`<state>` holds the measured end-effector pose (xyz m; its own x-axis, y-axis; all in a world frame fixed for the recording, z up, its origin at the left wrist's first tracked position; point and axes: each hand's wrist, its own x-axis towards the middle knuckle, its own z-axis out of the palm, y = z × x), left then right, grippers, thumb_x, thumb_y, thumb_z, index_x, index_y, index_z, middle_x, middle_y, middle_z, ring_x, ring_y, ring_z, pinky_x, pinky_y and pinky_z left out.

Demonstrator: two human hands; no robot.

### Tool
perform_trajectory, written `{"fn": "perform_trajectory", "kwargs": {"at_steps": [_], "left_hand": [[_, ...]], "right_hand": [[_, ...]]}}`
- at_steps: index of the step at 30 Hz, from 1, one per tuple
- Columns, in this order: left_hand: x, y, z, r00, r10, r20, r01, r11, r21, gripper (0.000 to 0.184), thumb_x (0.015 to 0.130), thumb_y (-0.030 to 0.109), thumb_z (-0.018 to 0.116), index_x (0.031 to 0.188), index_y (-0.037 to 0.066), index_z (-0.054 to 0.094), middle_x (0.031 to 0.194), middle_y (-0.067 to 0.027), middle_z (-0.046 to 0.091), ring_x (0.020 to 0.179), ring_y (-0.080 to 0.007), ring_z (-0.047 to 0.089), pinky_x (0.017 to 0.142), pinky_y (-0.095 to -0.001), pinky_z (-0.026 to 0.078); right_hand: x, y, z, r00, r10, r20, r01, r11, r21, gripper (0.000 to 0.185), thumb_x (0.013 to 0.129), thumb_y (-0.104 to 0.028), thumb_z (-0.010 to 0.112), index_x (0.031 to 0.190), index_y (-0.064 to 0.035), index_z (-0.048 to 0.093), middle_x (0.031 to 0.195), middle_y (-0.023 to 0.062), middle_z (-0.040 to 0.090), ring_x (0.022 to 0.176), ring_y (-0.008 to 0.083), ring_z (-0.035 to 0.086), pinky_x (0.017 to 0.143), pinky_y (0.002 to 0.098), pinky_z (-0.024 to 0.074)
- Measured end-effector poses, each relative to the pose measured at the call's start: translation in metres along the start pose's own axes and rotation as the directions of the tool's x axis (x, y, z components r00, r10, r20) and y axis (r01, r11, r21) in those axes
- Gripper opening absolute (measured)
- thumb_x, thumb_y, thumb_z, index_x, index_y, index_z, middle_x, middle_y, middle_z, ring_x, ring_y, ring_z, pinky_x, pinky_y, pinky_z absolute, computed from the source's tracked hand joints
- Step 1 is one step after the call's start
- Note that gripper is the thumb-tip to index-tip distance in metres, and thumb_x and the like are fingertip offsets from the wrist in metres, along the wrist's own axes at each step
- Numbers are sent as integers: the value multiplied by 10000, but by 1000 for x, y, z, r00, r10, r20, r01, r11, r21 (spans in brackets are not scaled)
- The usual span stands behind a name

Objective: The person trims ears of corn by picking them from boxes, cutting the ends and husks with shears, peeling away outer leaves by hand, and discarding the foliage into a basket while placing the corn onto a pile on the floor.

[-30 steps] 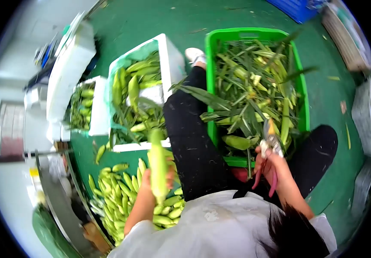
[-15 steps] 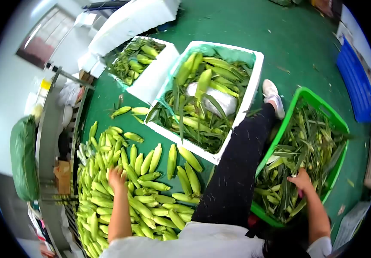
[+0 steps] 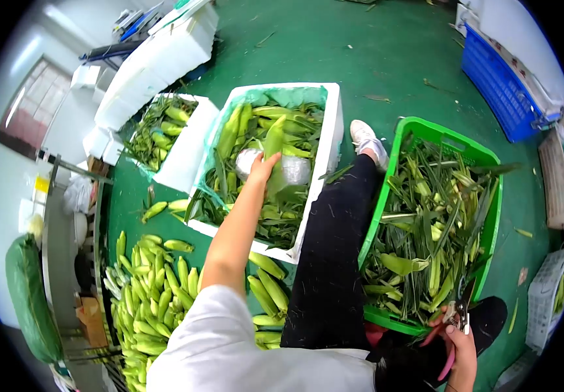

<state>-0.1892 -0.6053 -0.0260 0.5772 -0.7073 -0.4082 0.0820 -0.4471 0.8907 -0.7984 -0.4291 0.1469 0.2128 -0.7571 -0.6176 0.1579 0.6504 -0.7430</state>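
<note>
Inside the white foam box [image 3: 335, 140], my left hand [image 3: 264, 167] is closed round an upright ear of corn [image 3: 274, 138] with its green husk on. Other unhusked ears and a silvery wrapped bundle [image 3: 296, 170] lie around it. At the lower right, my right hand [image 3: 457, 340] grips pruning shears [image 3: 453, 315] with pink handles, close to the near edge of the green crate [image 3: 386, 196]. Stripped husks and long leaves [image 3: 426, 228] fill that crate. Trimmed pale-green ears [image 3: 154, 294] are piled on the floor at the lower left.
A smaller foam box [image 3: 187, 153] of corn stands behind on the left. Shelving [image 3: 47, 261] and a green sack [image 3: 30, 297] are at the far left. A blue crate [image 3: 501, 85] is at the upper right. My legs extend between the foam box and the green crate.
My left hand has gone from the floor pile, where it released an ear, to an ear in the foam box. My right hand has moved from the husks to the crate's near edge.
</note>
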Motion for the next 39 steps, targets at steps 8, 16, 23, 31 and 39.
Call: {"fn": "perform_trajectory", "kwargs": {"at_steps": [8, 16, 23, 31, 39], "left_hand": [[-298, 81, 45, 674, 72, 735, 108, 975, -195, 619, 931, 486, 553, 1282, -18, 486, 1051, -145, 598, 721, -152, 567, 552, -249, 448], [-352, 67, 65, 348, -281, 894, 325, 931, 166, 621, 926, 375, 626, 1399, 59, 377, 1015, -149, 594, 678, -192, 579, 555, -285, 479], [-355, 73, 94, 218, -331, 918, 403, 887, 224, 961, 867, 490, 650, 1574, 107, 124, 1018, -236, 581, 583, -221, 615, 470, -273, 523], [-345, 109, 132, -142, -399, 906, 373, 826, 422, 951, 897, 493, 607, 1558, 16, 119, 1238, -263, 550, 942, -296, 657, 609, -385, 590], [-397, 27, 169, 636, 192, 748, 81, 947, -312, 569, 958, 315, 586, 1454, 134, 373, 1349, -78, 528, 1227, -248, 531, 1021, -427, 434]], "right_hand": [[68, 1, 43, 898, -228, 376, 387, 817, -427, 866, 793, -322, 799, 1440, 31, 344, 1274, 157, 534, 1158, 249, 530, 993, 356, 422], [83, -13, 29, 690, -545, 476, 697, 325, -639, 730, 687, -301, 816, 1268, 5, 496, 1140, 205, 596, 1058, 369, 589, 942, 424, 468], [48, 40, -29, 953, -185, 242, 289, 797, -530, 365, 737, -258, 811, 912, -14, 604, 707, 98, 628, 598, 198, 605, 599, 327, 503], [32, -45, -18, 641, -359, 678, 767, 326, -553, 705, 662, -243, 854, 1240, -47, 503, 1099, 165, 628, 1029, 373, 610, 875, 448, 497], [-1, 29, 15, 792, -560, 244, 550, 481, -682, 695, 681, -208, 832, 1248, -15, 479, 1062, 186, 646, 966, 389, 636, 839, 448, 519]]}}
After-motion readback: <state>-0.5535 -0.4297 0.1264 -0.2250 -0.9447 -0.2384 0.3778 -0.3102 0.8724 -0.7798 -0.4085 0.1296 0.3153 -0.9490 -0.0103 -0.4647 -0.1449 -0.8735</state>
